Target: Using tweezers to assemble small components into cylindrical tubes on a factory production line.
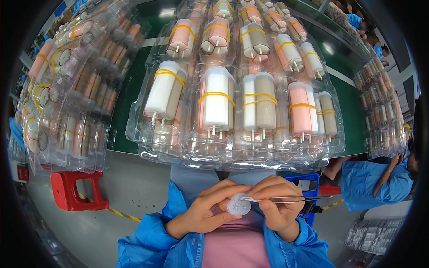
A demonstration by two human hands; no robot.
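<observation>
Close up, small white round part [238,207], pinched by fingers

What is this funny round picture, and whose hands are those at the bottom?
The picture comes from a small camera worn on a person's head, looking down. Its lens bends everything, so straight edges look curved. The two hands belong to that person, who wears a blue jacket. The left hand holds a small white round piece. The right hand holds thin metal tweezers, with the tip at that white piece. Above the hands is a green table. On it lie stacks of clear plastic trays filled with white, pink and beige tubes, bundled with yellow rubber bands. On the floor at the left stands a red stool. At the right sits another person in blue.
</observation>
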